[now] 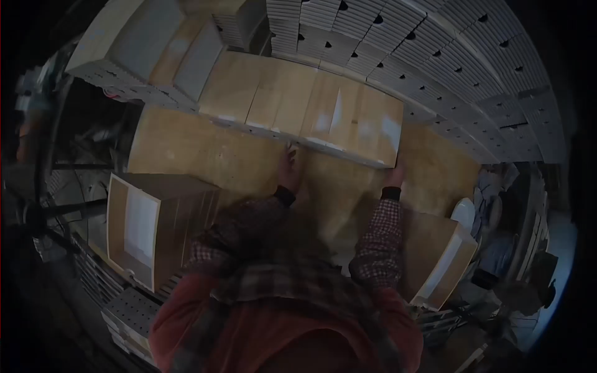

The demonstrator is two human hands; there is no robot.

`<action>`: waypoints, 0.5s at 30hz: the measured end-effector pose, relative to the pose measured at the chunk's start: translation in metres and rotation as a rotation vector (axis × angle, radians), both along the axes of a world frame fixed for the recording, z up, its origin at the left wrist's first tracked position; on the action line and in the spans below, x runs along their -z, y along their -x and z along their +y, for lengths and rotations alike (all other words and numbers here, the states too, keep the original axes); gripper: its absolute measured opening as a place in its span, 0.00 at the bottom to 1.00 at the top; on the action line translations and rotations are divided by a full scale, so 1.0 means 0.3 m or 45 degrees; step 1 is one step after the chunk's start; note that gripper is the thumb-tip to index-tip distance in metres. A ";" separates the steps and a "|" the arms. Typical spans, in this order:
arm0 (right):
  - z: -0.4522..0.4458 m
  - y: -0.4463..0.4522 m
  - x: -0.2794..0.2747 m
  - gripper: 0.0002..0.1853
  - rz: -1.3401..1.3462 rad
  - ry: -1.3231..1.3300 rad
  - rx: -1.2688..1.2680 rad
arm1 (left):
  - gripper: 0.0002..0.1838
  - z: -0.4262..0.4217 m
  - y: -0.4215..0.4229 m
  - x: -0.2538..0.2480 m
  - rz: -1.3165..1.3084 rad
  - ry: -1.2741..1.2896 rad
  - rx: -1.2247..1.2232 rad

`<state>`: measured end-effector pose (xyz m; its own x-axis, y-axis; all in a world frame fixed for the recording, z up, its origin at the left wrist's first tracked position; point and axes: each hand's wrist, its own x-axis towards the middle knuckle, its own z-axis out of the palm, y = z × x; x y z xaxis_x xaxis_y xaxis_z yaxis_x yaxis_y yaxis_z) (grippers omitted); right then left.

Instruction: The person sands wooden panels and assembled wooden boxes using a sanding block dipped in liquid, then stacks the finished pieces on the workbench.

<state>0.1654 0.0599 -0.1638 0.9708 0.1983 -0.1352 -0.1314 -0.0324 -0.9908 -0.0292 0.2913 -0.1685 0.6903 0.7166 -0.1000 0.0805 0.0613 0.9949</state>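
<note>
A row of several wood-coloured boxes (280, 93), set side by side, lies on a light wooden worktop (180, 140). My left hand (290, 169) is at the near side of the row, left of its middle, fingers apart and tips close to the lower edge. Whether they touch it, I cannot tell. At the row's right end, my right hand (397, 174) is against the near corner, its fingers appearing stretched along the end face. Part of that hand is dim and hard to make out.
Tall stacks of grey ridged pieces (435, 68) with dark notches stand behind the row. More boxes (143, 43) are piled at the back left. An open-fronted box (180, 211) stands near my left arm, another (438, 258) beside my right. Slatted racks flank the worktop's near side.
</note>
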 end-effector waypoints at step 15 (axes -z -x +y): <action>0.044 0.033 -0.010 0.22 0.236 -0.598 0.244 | 0.39 -0.042 -0.027 -0.042 0.159 0.200 0.166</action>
